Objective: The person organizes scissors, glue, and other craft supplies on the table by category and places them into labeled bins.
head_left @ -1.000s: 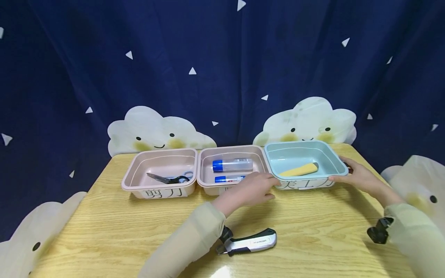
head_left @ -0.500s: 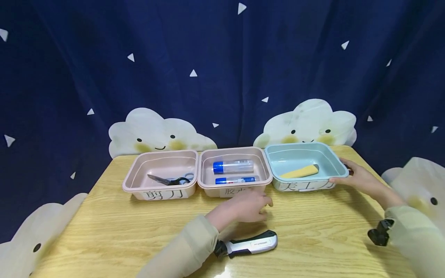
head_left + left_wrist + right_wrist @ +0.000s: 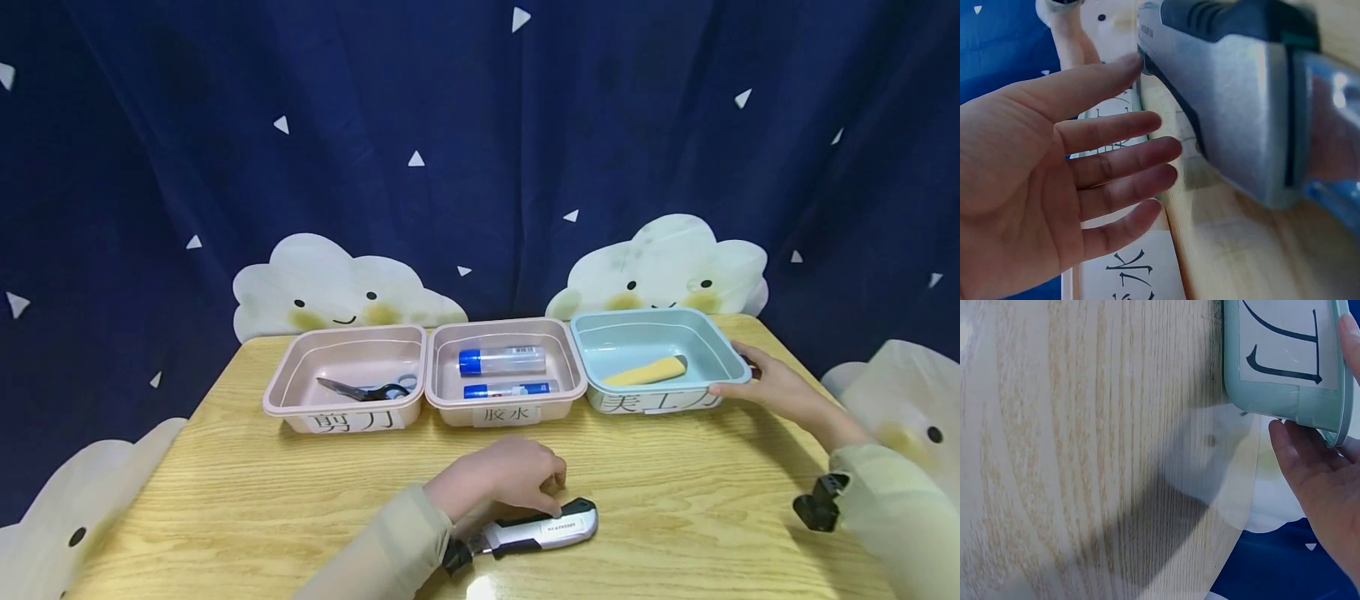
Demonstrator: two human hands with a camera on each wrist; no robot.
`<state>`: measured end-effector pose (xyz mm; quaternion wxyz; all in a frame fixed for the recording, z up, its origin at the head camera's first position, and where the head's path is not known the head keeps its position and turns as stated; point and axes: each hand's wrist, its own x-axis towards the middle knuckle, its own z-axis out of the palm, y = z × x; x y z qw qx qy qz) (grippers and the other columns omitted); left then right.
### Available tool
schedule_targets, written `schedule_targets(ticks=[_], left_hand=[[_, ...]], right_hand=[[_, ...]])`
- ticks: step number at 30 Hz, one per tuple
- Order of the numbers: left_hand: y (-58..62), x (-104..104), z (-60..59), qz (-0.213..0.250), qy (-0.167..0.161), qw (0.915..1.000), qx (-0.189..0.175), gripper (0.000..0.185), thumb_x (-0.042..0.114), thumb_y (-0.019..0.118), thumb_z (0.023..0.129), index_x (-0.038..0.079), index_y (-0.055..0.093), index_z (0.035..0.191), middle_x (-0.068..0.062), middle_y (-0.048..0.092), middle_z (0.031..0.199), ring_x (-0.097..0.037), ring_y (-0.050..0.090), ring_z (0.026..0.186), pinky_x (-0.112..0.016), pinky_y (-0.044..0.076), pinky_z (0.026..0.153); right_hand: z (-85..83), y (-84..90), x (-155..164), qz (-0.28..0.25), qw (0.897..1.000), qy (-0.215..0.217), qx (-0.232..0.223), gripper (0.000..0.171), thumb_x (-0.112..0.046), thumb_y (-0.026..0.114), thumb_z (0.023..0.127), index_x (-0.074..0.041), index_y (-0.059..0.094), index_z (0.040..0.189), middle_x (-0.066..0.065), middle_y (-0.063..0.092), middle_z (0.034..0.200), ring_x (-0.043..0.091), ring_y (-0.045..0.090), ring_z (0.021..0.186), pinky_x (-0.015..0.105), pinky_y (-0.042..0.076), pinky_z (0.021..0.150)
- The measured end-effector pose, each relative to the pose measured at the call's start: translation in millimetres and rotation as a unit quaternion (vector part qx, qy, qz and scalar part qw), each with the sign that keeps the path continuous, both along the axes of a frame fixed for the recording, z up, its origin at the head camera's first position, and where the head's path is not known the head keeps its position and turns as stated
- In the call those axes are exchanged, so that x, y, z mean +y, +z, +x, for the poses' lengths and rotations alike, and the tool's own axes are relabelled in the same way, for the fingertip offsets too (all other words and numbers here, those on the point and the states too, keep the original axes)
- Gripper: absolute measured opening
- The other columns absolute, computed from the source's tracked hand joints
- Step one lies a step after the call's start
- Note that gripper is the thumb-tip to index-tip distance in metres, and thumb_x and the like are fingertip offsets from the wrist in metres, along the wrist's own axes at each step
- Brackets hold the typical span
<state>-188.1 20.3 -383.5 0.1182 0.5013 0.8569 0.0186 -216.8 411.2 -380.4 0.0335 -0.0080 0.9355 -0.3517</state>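
A silver and black utility knife (image 3: 558, 528) lies on the wooden table (image 3: 660, 508). My left hand (image 3: 510, 473) hovers over its far side, palm down, holding nothing. In the left wrist view, the fingers of the left hand (image 3: 1035, 169) are loosely extended and the thumb tip overlaps the end of the knife (image 3: 1229, 94). My right hand (image 3: 780, 392) holds the right end of a light blue bin (image 3: 626, 329). The right wrist view has the fingers (image 3: 1297, 450) against the bin's end wall, with the thumb at its rim. A yellow, long object (image 3: 647, 372) lies inside.
Left of the blue bin stand two pink bins in a row. The middle pink bin (image 3: 450, 333) holds two blue-capped glue tubes (image 3: 513, 361); the left pink bin (image 3: 307, 358) holds scissors (image 3: 367, 389). A dark blue curtain (image 3: 480, 167) hangs behind the table.
My left hand has moved from beside the middle and blue bins back toward me and down to the utility knife. The right hand has stayed at the blue bin.
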Motion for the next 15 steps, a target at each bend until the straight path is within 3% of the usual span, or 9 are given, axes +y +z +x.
schedule_targets(ticks=[8, 11, 15], left_hand=[[-0.6, -11, 9.6, -0.009, 0.016, 0.9978, -0.064, 0.028, 0.047, 0.062, 0.081, 0.020, 0.061, 0.080, 0.015, 0.054, 0.069, -0.001, 0.048, 0.061, -0.017, 0.038, 0.056], [-1.5, -14, 13.3, -0.018, 0.014, 0.9978, -0.062, 0.029, 0.048, 0.062, 0.080, 0.021, 0.055, 0.072, 0.014, 0.049, 0.064, -0.003, 0.044, 0.057, -0.018, 0.035, 0.051], [-4.9, -18, 16.2, -0.019, 0.009, 0.9978, -0.063, 0.031, 0.050, 0.066, 0.076, 0.021, 0.055, 0.076, 0.014, 0.048, 0.065, -0.002, 0.043, 0.058, -0.017, 0.035, 0.051]], right_hand=[[1.3, -0.7, 1, 0.003, 1.000, 0.003, 0.007, 0.095, -0.036, 0.066, 0.081, 0.006, 0.008, 0.143, 0.032, 0.027, 0.138, 0.041, 0.035, 0.115, 0.049, 0.035, 0.086], [1.2, -0.9, 1, 0.000, 1.000, 0.007, 0.008, 0.093, -0.034, 0.066, 0.082, 0.007, 0.007, 0.143, 0.032, 0.027, 0.137, 0.041, 0.035, 0.115, 0.048, 0.036, 0.086], [0.5, -1.3, 1, -0.006, 1.000, 0.011, 0.007, 0.093, -0.032, 0.066, 0.083, 0.007, 0.006, 0.142, 0.033, 0.026, 0.137, 0.042, 0.035, 0.115, 0.052, 0.035, 0.087]])
